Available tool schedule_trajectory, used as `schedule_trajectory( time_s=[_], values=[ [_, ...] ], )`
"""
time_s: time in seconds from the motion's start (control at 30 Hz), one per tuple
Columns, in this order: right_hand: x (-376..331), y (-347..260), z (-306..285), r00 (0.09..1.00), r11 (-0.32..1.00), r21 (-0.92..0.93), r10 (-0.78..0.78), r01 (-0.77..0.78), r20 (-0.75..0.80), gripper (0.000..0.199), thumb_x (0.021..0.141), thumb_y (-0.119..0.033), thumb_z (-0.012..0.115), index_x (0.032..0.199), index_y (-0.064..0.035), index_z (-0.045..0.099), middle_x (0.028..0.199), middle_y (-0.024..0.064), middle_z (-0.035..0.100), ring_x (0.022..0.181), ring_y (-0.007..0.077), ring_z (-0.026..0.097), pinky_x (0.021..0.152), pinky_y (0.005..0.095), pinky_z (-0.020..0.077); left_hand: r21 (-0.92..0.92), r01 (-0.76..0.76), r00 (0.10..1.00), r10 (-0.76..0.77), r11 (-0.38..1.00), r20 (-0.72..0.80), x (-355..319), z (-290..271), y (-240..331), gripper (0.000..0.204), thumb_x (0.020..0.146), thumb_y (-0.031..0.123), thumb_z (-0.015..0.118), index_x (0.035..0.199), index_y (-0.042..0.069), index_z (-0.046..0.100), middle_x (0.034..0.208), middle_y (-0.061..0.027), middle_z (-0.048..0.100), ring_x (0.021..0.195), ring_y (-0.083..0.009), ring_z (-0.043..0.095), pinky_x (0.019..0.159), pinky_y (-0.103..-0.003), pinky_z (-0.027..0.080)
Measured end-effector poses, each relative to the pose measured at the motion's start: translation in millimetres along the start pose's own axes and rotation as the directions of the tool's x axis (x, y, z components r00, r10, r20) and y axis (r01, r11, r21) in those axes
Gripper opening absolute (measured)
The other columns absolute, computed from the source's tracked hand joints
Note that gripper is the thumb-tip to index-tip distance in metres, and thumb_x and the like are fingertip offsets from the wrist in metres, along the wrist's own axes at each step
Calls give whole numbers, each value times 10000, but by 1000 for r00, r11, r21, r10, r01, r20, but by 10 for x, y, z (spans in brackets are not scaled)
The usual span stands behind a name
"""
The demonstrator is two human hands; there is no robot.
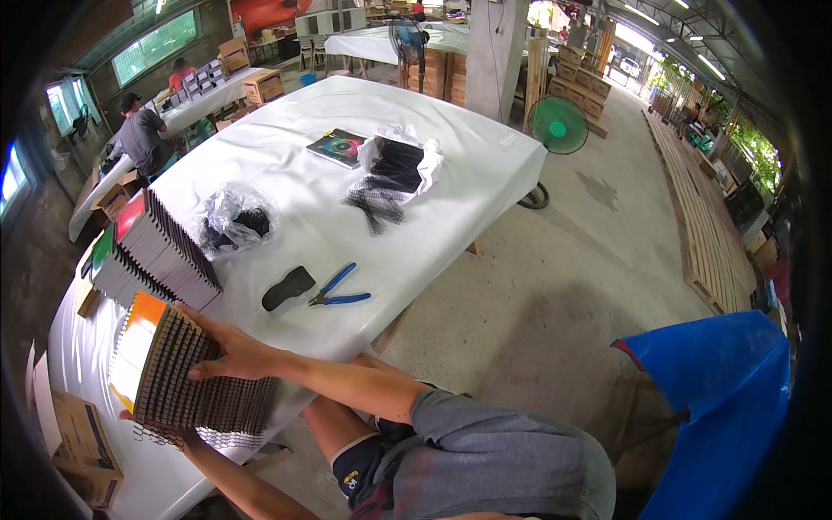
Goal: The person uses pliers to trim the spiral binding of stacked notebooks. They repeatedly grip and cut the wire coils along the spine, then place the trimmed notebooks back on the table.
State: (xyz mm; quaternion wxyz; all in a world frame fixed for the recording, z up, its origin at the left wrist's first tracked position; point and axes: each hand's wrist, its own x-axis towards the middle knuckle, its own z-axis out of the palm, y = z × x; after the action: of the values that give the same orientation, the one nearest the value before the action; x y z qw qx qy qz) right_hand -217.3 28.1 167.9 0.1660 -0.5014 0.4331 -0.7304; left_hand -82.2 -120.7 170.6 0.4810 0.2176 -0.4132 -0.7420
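Note:
Between my two hands I hold a stack of spiral-bound notebooks (186, 381) over the table's near left edge. An orange and yellow cover shows at its far left end, and rows of dark wire coils face up. My right hand (238, 351) grips the stack from above, thumb across the coils. Partly hidden beneath the stack, my left hand (184, 439) supports its lower side. Just beyond stand two piles of spiral-bound notebooks (178, 247) with red and green covers. Blue-handled pliers (342, 290) lie open on the table, beside a flat black piece (288, 288).
On the white-covered table (416, 251) are a clear plastic bag (234, 217) of black coils, more black coils (399, 165) in white wrapping and a dark booklet (338, 147). A cardboard box (82, 446) stands near left; a blue sheet (719, 390) right. A co-worker (143, 134) sits beyond.

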Motion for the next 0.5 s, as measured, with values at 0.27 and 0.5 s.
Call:
schedule_trajectory(
  time_s=[0.27, 0.5],
  values=[
    [-27, 8, 34, 1000, 996, 85, -20, 20, -6, 800, 826, -322, 692, 1431, -43, 249, 1290, 122, 496, 1187, 179, 444, 1018, 317, 332, -100, 52, 998, -48, 994, 51, 266, -454, -236, 825, 885, 697, 208, 1400, 62, 317, 1370, -200, 394, 1175, -283, 487, 973, -444, 448],
    [-44, -48, -29, 995, 993, 101, 52, -61, 82, 795, 847, -335, 667, 1438, -31, 232, 1345, 131, 447, 1237, 180, 400, 1053, 318, 291, -264, 82, 982, -32, 961, 188, 546, -790, -361, 821, 888, 694, 201, 1402, 64, 314, 1376, -195, 391, 1176, -284, 488, 968, -446, 452]
  ],
)
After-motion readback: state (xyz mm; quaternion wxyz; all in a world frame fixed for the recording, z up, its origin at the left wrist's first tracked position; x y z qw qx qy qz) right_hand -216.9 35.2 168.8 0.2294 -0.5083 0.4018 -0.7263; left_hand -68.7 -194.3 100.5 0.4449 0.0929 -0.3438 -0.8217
